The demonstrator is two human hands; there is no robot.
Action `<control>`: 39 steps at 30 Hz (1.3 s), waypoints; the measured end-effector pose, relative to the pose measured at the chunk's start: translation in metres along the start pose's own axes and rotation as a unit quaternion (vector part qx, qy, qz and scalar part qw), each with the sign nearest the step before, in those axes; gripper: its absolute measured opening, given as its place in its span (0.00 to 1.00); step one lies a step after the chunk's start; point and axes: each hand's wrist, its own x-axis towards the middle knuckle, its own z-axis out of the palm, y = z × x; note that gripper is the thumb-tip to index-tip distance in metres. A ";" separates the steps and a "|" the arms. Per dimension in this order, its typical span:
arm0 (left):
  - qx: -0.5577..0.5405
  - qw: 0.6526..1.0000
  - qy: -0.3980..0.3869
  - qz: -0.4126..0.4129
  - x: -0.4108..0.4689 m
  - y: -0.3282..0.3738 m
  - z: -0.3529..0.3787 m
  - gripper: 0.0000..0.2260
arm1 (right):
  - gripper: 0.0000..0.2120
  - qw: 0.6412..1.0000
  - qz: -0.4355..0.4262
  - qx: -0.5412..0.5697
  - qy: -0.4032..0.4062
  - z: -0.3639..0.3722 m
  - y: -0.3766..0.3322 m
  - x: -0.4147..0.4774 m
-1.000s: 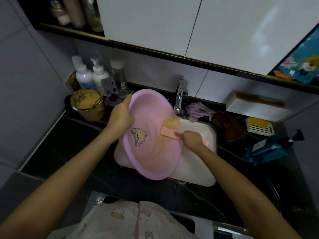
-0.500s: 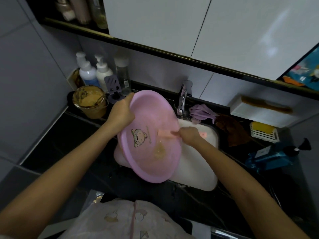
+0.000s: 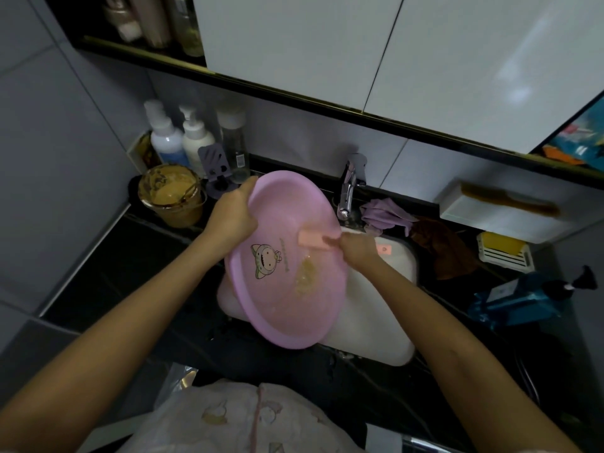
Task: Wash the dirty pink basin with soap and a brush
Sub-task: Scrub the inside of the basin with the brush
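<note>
The pink basin (image 3: pixel 281 308) with a cartoon print is tilted over the white sink (image 3: pixel 376 335). My left hand (image 3: pixel 233 214) grips its upper left rim. My right hand (image 3: pixel 358 248) holds a pink brush (image 3: pixel 313 239) against the inside of the basin near its upper right wall. A brownish smear (image 3: pixel 305 277) sits on the basin's inner bottom below the brush.
The chrome tap (image 3: pixel 347 192) stands just behind the basin. A jar of brown paste (image 3: pixel 171 199) and several bottles (image 3: pixel 192 138) crowd the back left. A purple cloth (image 3: pixel 385 212), a brown cloth (image 3: pixel 441 250), a yellow soap in a holder (image 3: pixel 503 250) and a blue bottle (image 3: pixel 523 300) lie right.
The brush has slid from the upper right wall toward the basin's centre, and the brown smear has run down to the bottom. The basin has tipped a bit more upright.
</note>
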 end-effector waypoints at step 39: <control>0.001 1.000 0.020 0.016 0.005 0.005 0.005 0.31 | 0.24 0.982 -0.018 -0.024 -0.188 0.020 0.009 -0.050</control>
